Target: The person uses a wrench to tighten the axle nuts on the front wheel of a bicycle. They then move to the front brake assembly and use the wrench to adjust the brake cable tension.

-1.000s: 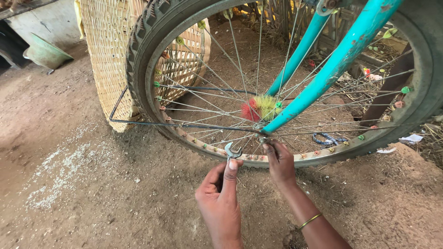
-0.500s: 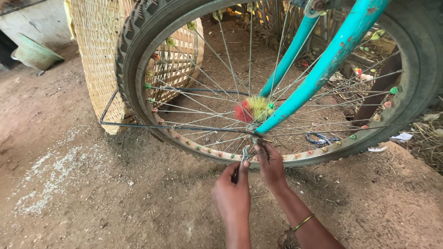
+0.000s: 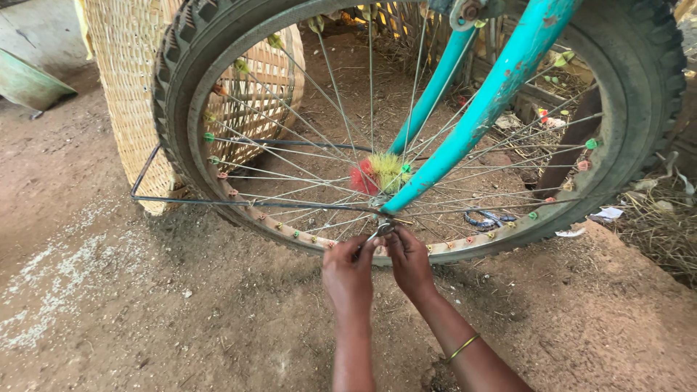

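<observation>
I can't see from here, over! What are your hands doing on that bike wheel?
Left hand holds a small metal tool at the rim. Right hand pinches beside it. Spokes crowd close; teal frame overhead.

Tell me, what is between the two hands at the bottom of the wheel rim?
In the head view, a small metal tool sits between the left hand and the right hand, right against the wheel rim. Both hands touch it.

Crossing spokes [image 3: 305, 170] and the teal fork [image 3: 494, 94] bar the wheel; dirt ground [image 3: 145, 319] lies open.
</observation>
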